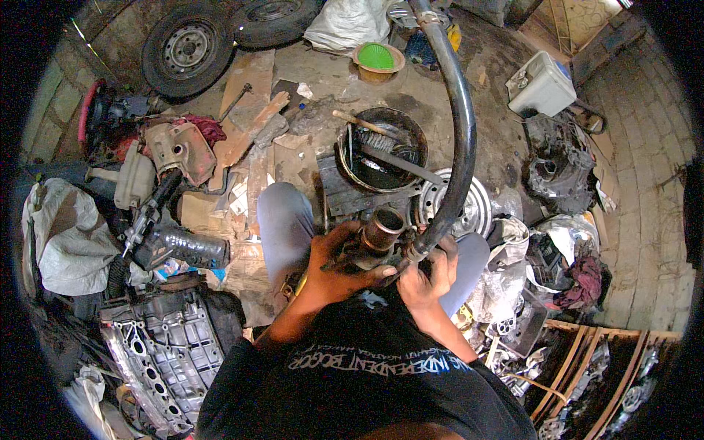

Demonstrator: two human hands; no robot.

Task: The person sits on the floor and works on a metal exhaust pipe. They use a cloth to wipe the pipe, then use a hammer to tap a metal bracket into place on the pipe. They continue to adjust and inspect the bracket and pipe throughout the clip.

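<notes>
My left hand is wrapped round a dark metal fitting with a round, open pipe mouth that faces up. My right hand closes on the lower end of a long, curved black tube, just beside the fitting. The tube arches up and away past the far edge of the view. Both hands are close together in front of my chest, between my knees. Whether the tube's end is joined to the fitting is hidden by my fingers.
Beyond my hands stands a round basin of dark liquid with a wooden-handled tool. A silver wheel rim lies by my right knee. An engine block is at left, a wooden rack at right, tyres at the back.
</notes>
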